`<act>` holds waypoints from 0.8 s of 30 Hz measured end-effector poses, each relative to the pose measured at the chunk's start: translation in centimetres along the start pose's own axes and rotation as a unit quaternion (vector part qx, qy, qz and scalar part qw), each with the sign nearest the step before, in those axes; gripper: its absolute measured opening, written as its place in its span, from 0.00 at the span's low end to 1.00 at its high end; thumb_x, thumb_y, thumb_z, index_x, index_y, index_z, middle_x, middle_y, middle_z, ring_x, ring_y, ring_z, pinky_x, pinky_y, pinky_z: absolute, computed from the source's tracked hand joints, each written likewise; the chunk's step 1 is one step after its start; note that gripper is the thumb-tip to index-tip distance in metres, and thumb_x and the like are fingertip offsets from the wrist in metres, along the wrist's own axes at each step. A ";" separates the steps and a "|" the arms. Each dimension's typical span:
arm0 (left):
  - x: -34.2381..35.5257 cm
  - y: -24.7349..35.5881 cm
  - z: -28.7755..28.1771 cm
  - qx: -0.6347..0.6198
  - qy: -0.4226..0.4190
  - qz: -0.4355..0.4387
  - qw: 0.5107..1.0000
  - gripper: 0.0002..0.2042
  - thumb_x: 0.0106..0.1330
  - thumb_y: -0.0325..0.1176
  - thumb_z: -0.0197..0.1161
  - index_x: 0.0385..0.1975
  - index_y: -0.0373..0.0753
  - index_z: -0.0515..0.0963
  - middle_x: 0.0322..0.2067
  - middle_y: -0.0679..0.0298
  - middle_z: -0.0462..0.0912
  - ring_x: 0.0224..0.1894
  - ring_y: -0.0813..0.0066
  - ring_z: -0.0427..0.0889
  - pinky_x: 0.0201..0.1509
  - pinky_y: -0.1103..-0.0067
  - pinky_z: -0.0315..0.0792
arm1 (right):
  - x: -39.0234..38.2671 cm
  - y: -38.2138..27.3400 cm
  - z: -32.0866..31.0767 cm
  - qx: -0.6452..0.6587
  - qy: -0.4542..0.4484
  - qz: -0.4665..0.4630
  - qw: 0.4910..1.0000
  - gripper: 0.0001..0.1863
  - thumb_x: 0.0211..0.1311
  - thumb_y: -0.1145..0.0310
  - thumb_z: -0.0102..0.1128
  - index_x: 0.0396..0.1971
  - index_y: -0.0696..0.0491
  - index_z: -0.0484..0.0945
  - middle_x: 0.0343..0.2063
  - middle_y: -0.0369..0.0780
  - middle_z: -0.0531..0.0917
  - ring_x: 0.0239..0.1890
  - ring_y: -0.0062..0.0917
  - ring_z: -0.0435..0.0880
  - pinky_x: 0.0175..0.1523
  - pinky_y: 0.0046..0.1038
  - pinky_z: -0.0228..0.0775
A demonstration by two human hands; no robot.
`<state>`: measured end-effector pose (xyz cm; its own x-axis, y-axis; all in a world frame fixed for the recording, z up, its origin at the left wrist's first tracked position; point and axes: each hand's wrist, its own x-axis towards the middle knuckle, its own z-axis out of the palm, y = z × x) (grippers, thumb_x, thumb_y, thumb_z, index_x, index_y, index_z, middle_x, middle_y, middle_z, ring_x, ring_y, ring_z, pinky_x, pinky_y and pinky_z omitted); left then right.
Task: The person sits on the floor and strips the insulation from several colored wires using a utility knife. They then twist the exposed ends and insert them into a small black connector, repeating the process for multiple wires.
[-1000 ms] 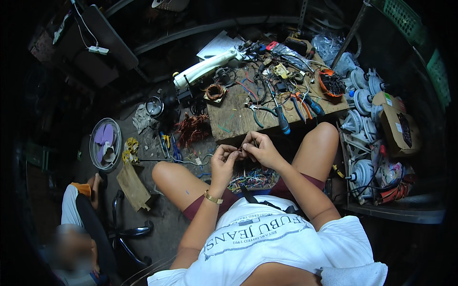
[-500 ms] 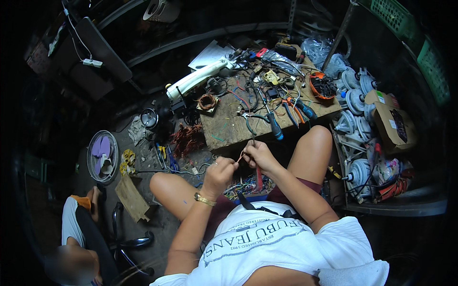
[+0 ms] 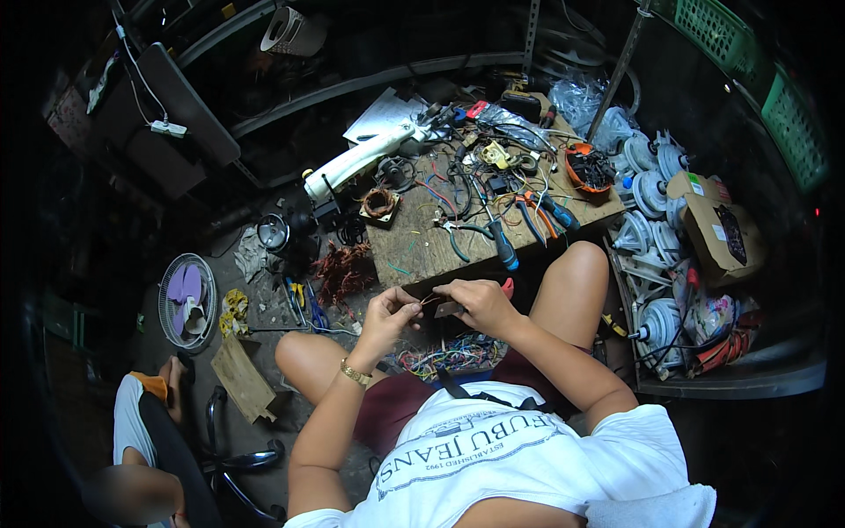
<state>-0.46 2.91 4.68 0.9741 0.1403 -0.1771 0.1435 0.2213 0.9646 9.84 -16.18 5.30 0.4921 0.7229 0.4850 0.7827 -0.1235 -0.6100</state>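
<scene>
My left hand (image 3: 389,315) pinches a thin copper-coloured wire (image 3: 429,298) between thumb and fingers, out over my lap. Just right of it, my right hand (image 3: 477,306) is closed on a red-handled tool (image 3: 507,287); the red handle shows beyond my knuckles and a flat metal part sticks out toward the wire. Whether my right fingers also pinch the wire is hard to tell. Below both hands lies a heap of coloured wires (image 3: 444,355). Behind them a wooden bench top (image 3: 405,255) bears pliers (image 3: 466,231), screwdrivers (image 3: 500,242) and loose leads.
Pale motor housings (image 3: 651,189) and a cardboard box (image 3: 711,231) crowd the right side. At left are a fan guard with purple blades (image 3: 186,299), a wooden board (image 3: 242,378) and a chair base (image 3: 239,459). Another person (image 3: 145,422) is at lower left.
My left hand has moved up-left from half a second ago, drawing away from the right. The red-handled tool, hanging downward then, now lies sideways with its handle toward the upper right.
</scene>
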 end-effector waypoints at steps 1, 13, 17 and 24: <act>-0.1 0.2 0.0 -0.016 -0.007 -0.014 1.000 0.04 0.61 0.24 0.61 0.28 0.33 0.73 0.28 0.66 0.78 0.30 0.82 0.77 0.30 0.83 0.75 | 0.1 -0.1 0.1 -0.004 0.003 -0.004 1.000 0.16 0.41 0.80 0.66 0.35 0.57 0.77 0.28 0.43 0.82 0.33 0.36 0.83 0.36 0.31 0.74; 0.4 4.2 0.0 0.501 0.036 0.410 0.762 0.07 0.47 0.19 0.64 0.22 0.36 0.73 0.25 0.62 0.78 0.30 0.65 0.73 0.32 0.75 0.68 | -0.1 0.2 1.6 0.715 -0.220 0.347 0.565 0.13 0.68 0.57 0.49 0.30 0.51 0.71 0.16 0.34 0.73 0.09 0.12 0.61 0.16 0.15 0.54; 0.9 3.5 -0.2 0.449 0.097 0.320 0.829 0.08 0.46 0.18 0.65 0.22 0.35 0.72 0.24 0.61 0.77 0.30 0.63 0.72 0.35 0.74 0.66 | 1.9 0.5 0.9 0.127 -0.038 0.107 0.985 0.09 0.56 0.66 0.60 0.33 0.55 0.75 0.23 0.41 0.80 0.26 0.34 0.81 0.29 0.29 0.70; 1.5 3.6 -0.3 0.512 0.089 0.367 0.771 0.07 0.48 0.21 0.64 0.21 0.36 0.72 0.23 0.62 0.77 0.31 0.63 0.73 0.33 0.72 0.68 | 2.4 0.4 1.0 0.006 -0.026 0.030 0.999 0.06 0.52 0.70 0.59 0.28 0.56 0.76 0.22 0.42 0.79 0.25 0.35 0.80 0.30 0.33 0.71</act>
<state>1.47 4.19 7.79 0.8322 0.0158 0.5542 -0.2838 -0.8466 0.4503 10.94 -13.82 5.64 0.5172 0.7487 0.4147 0.7481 -0.1600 -0.6440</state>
